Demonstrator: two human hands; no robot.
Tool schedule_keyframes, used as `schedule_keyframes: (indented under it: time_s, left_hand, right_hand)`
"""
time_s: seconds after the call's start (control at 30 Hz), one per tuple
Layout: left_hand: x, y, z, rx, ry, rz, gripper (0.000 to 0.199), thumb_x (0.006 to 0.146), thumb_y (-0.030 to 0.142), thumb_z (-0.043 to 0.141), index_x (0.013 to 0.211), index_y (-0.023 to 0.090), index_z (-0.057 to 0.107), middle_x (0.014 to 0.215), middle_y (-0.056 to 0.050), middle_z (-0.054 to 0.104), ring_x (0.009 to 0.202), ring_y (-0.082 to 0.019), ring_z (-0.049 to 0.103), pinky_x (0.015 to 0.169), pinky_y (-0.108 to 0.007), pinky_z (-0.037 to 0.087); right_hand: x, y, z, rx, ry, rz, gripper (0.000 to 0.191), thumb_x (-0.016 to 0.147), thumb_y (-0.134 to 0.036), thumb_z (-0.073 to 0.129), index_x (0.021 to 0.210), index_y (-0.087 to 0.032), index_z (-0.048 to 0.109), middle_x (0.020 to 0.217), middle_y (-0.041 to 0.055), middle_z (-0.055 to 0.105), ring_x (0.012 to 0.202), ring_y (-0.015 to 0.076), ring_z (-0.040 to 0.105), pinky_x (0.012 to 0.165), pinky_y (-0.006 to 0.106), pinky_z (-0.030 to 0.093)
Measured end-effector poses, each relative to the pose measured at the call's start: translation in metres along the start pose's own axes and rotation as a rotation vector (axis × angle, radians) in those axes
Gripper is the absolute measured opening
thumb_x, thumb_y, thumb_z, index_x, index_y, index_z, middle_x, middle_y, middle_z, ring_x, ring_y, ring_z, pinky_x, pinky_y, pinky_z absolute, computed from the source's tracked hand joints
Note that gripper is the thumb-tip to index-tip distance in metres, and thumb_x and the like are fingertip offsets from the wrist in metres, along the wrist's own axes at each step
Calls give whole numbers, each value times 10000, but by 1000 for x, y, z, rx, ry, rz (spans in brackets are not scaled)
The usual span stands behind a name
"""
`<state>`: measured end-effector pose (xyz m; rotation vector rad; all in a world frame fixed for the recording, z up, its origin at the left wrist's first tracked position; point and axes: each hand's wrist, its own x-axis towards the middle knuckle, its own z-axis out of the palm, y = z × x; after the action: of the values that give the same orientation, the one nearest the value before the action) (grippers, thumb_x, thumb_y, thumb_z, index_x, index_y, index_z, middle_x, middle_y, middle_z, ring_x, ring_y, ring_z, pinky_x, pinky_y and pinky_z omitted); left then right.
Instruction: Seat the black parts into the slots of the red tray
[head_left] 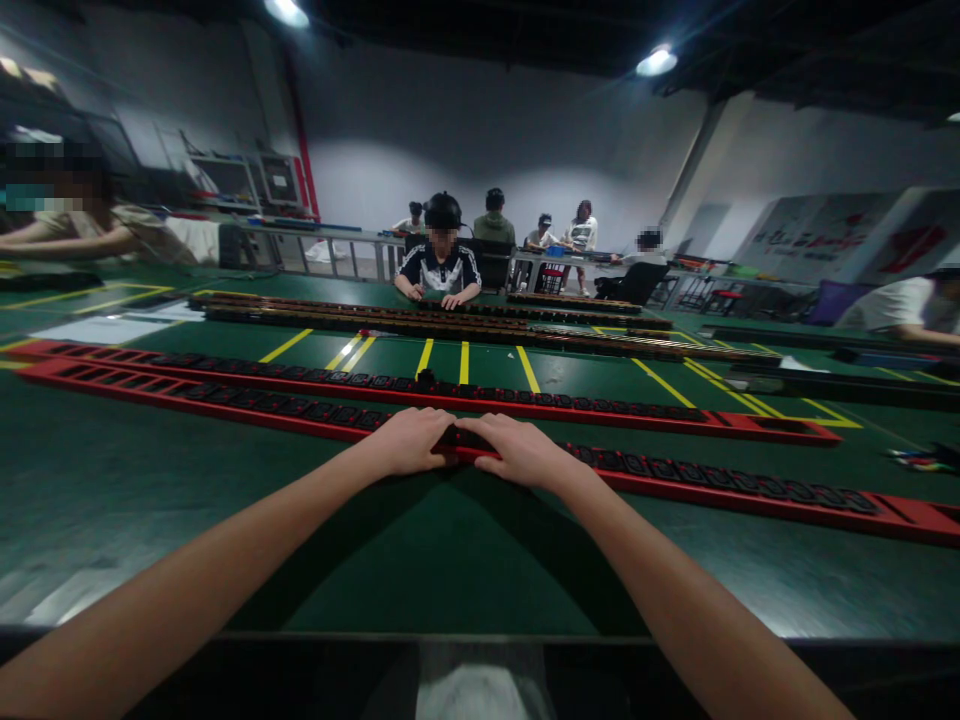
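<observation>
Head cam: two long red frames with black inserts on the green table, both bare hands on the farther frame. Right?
One slip: the left hand and right hand are both on the nearer red frame, not the farther red frame. The head view shows it. The rest stands: two long red frames with black inserts, green table, bare hands.

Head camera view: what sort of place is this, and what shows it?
Probably an assembly workshop: a long green table marked with yellow lines, red frames holding rows of black parts, and a person at the far side.
</observation>
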<state>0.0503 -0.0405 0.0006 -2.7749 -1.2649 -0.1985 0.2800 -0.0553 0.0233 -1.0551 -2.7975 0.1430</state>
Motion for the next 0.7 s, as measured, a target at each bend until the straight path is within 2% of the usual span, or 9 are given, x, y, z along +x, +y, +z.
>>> schedule_keyframes:
  time_s: [0.13, 0.37, 0.7]
  left_hand:
    - [1, -2, 3, -2, -8, -25, 511, 872, 515, 609, 1219, 140, 588, 1170, -142, 689, 1032, -313, 659, 875, -417, 504]
    - [1, -2, 3, -22, -1, -19, 450, 870, 495, 619, 1199, 190, 582, 1198, -112, 676, 1070, -293, 643, 881, -390, 496]
    - [0, 1, 1, -17, 7, -24, 409, 872, 481, 616, 1151, 183, 593, 1154, -102, 685, 1038, -294, 651, 847, -386, 506]
  right_hand:
    - [2, -3, 2, -13, 19, 33, 703, 924, -349, 639, 1538, -319, 299, 1258, 101, 587, 1154, 271, 567, 925, 399, 495]
    - [7, -2, 4, -95, -47, 2, 472, 980, -334, 544, 1446, -294, 487, 1228, 116, 553, 1096, 260, 567, 886, 366, 493]
    - [8, -6, 7, -148, -25, 10, 485, 986, -348, 535, 1462, -294, 458, 1220, 119, 561, 1095, 271, 572, 882, 378, 493]
